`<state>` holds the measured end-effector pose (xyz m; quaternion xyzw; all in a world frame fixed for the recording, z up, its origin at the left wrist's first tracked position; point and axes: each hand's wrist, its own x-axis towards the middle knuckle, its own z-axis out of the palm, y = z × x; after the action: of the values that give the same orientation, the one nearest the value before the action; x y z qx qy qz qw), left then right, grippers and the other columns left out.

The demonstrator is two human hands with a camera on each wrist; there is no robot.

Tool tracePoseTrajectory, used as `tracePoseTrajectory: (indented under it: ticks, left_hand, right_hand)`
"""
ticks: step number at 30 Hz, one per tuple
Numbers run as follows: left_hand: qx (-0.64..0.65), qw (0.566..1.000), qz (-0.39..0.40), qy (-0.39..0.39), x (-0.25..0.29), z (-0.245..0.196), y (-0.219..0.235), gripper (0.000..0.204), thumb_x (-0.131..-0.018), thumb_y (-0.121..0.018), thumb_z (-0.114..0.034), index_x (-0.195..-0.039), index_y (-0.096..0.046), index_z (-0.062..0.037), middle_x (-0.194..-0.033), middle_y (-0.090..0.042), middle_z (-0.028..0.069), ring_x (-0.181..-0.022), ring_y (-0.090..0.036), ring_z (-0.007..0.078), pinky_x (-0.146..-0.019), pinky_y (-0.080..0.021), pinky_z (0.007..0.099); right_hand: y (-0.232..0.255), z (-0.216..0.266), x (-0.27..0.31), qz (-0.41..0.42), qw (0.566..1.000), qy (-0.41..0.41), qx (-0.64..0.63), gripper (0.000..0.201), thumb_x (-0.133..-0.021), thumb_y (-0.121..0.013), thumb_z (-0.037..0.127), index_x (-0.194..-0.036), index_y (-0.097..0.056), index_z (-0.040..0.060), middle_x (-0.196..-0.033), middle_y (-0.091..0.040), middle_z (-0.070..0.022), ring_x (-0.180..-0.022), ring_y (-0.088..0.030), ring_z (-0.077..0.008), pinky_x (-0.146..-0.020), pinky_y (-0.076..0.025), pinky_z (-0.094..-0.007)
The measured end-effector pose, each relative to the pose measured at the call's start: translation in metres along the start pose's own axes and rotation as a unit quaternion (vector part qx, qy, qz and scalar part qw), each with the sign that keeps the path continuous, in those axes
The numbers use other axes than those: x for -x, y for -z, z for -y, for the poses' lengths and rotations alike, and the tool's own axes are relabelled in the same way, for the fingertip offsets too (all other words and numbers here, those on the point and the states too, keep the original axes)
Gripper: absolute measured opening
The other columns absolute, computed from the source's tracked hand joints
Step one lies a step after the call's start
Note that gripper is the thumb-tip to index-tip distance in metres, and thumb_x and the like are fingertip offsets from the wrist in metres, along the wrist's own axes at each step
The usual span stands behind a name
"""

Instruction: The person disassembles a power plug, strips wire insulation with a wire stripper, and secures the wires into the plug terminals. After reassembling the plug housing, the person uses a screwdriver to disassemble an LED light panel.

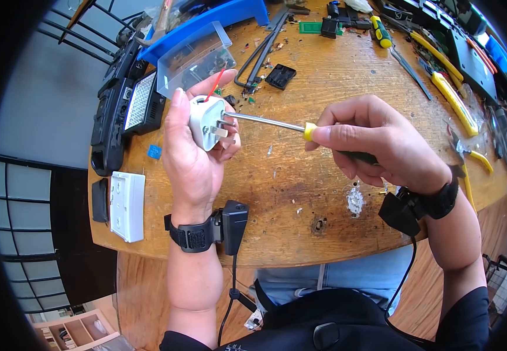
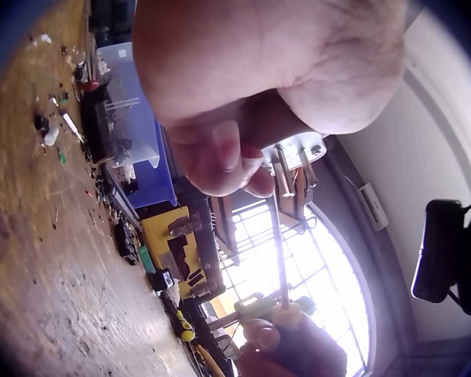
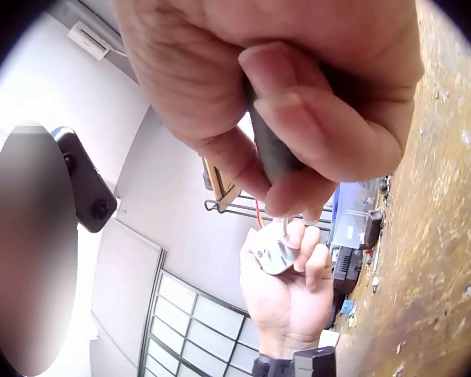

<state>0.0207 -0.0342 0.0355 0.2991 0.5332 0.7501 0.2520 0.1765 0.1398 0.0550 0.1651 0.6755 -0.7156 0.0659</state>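
Observation:
In the head view a white plug (image 1: 202,124) with metal prongs facing right and a red wire at its top is gripped by my left hand (image 1: 190,149). My right hand (image 1: 376,140) holds a screwdriver (image 1: 271,121) by its dark handle, near the yellow collar. The shaft's tip meets the plug's face by the upper prong; whether it sits in a screw is hard to tell. The left wrist view shows the prongs (image 2: 282,171) and the shaft (image 2: 280,259) close together. In the right wrist view, fingers curl round the dark handle (image 3: 273,145), with the plug (image 3: 275,253) beyond.
A clear bin (image 1: 198,58) and a blue tray (image 1: 218,20) stand behind the left hand. A white box (image 1: 127,206) lies at the left edge, a black square part (image 1: 280,76) farther back. Pliers, a yellow cutter (image 1: 454,104) and other tools crowd the right side.

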Motion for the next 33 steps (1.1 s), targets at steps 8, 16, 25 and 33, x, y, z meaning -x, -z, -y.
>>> tracePoseTrajectory:
  ticks: [8,16,25,33]
  left_hand:
    - [0.019,1.0,-0.018,-0.011,0.0,0.001,-0.001,0.057,-0.096,-0.029,-0.044,-0.119,-0.05,0.0032,-0.074,-0.055,0.0018,-0.056,-0.044,0.0067,-0.044,-0.03,0.0203]
    - [0.014,0.998,-0.052,-0.013,0.0,0.0,-0.009,0.057,-0.096,-0.028,-0.045,-0.118,-0.05,0.0028,-0.074,-0.054,0.0015,-0.057,-0.044,0.0063,-0.044,-0.03,0.0197]
    - [0.006,1.0,-0.02,-0.003,0.0,0.001,-0.002,0.058,-0.097,-0.027,-0.043,-0.12,-0.049,0.0054,-0.073,-0.055,0.0033,-0.051,-0.041,0.0062,-0.04,-0.029,0.02]
    - [0.003,1.0,-0.016,0.013,0.001,0.0,-0.004,0.057,-0.096,-0.028,-0.041,-0.118,-0.05,0.0067,-0.071,-0.056,0.0048,-0.051,-0.044,0.0066,-0.039,-0.029,0.0197]
  right_hand:
    - [-0.002,-0.014,-0.008,-0.131,0.903,0.321,0.253,0.021,-0.072,-0.07,0.011,-0.081,-0.056,-0.0019,-0.072,-0.06,-0.0135,-0.065,-0.06,-0.0268,-0.061,-0.046,-0.0331]
    - [-0.003,-0.016,-0.012,-0.196,0.808,0.429,0.354,0.016,-0.076,-0.07,0.009,-0.086,-0.062,-0.0008,-0.072,-0.06,-0.0107,-0.061,-0.06,-0.0195,-0.057,-0.045,-0.026]
    - [-0.006,-0.009,-0.004,-0.121,0.937,0.244,0.218,0.023,-0.081,-0.066,0.02,-0.078,-0.063,-0.0027,-0.055,-0.057,-0.0089,-0.048,-0.056,-0.0191,-0.046,-0.04,-0.0293]
    - [0.004,-0.002,-0.001,0.034,0.995,-0.008,-0.093,0.03,-0.085,-0.063,0.026,-0.085,-0.062,-0.0048,-0.056,-0.056,-0.0065,-0.031,-0.039,-0.0047,-0.03,-0.029,-0.0201]
